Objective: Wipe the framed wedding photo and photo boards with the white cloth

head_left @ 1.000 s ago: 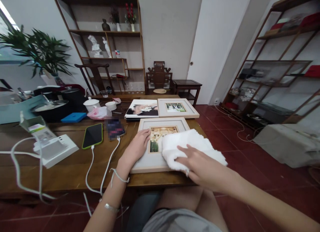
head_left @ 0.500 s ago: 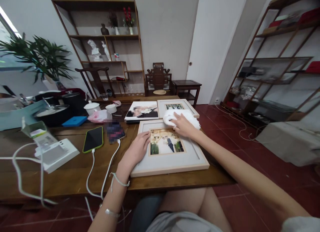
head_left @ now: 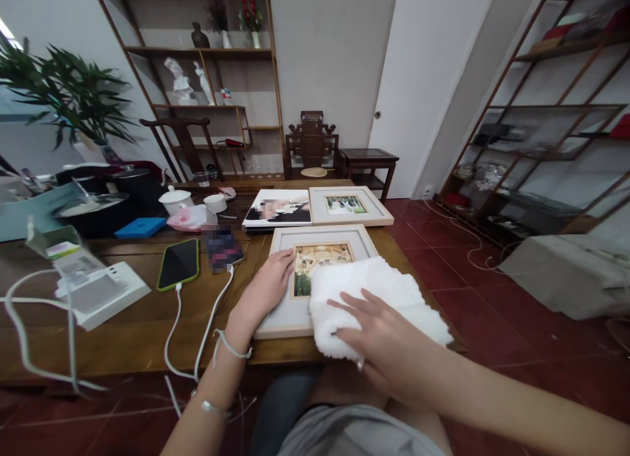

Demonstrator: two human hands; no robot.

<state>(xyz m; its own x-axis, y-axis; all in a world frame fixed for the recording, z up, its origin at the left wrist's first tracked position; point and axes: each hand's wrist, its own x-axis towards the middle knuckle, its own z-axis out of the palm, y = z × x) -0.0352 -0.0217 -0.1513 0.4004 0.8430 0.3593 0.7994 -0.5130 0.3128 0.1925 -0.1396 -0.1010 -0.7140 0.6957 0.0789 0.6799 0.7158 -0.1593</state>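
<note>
A wooden picture frame point(head_left: 339, 236) with a light mat and a small wedding photo point(head_left: 304, 285) lies flat near the table's front edge. My left hand point(head_left: 270, 282) rests on its left side, fingers stretched flat along the mat beside the photo. In my right hand point(head_left: 377, 334) is a fluffy white cloth point(head_left: 374, 279), held from above with the fingers partly spread. The cloth covers the lower right of the frame and part of the photo, and hangs past the frame's right edge.
Behind lie a second framed picture point(head_left: 374, 214) and a portrait panel point(head_left: 253, 213). Left of my hand are two phones, one green-edged point(head_left: 180, 264), with white cables point(head_left: 172, 331). Farther left stand an open white box point(head_left: 105, 295), a blue box point(head_left: 140, 228) and pots point(head_left: 91, 210).
My right hand has brought the cloth from the frame's far edge toward me, down to its near right corner. The second framed picture is uncovered now. My left hand stays on the frame.
</note>
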